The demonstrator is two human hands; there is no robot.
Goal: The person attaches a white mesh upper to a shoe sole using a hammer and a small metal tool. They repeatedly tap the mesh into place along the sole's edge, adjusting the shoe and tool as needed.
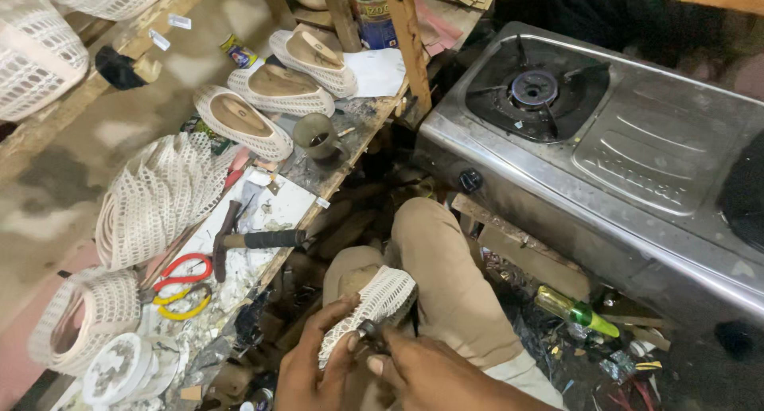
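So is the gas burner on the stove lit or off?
Off: the burner on the steel stove shows no flame, only a bare ring under the pot supports.

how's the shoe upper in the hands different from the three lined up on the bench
The mesh shoe upper in the hands rests on the person's knee, toe pointing up and right, gripped by the left hand and right hand. The three lasted shoes lie untouched in a row on the workbench, their brown insides facing up. All are white woven mesh.

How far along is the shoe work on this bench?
Done, apparently: three white mesh shoes sit lasted on the workbench. In hand: left hand holds another mesh upper while right hand pinches a small dark tool. Left: a stack of loose mesh uppers.
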